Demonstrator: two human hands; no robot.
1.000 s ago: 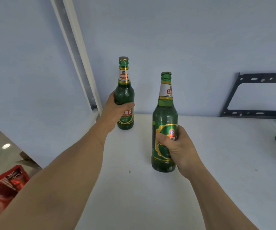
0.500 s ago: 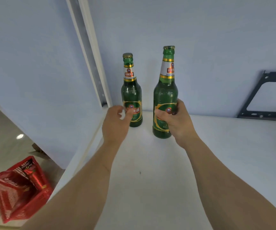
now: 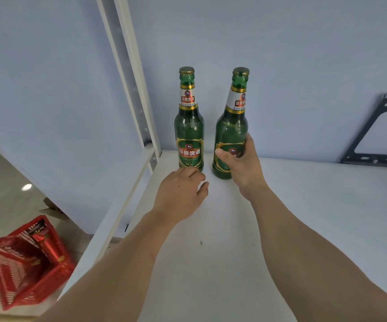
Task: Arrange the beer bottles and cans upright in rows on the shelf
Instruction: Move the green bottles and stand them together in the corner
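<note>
Gripping the right bottle [image 3: 231, 126] with right hand [image 3: 241, 163] fingers, left hand [image 3: 181, 194] loosely open, touching nothing

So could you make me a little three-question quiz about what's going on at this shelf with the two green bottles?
1. True or false: both hands are gripping a bottle.
2. Which bottle is tilted? A) the left bottle B) the right bottle C) neither
3. Fill in: the red basket sits on the ____, below and left of the shelf.

Key:
1. False. Only the right hand wraps a bottle; the left hand is open, just in front of the left bottle's base.
2. B. It leans slightly, while the left bottle stands straight.
3. floor
</note>
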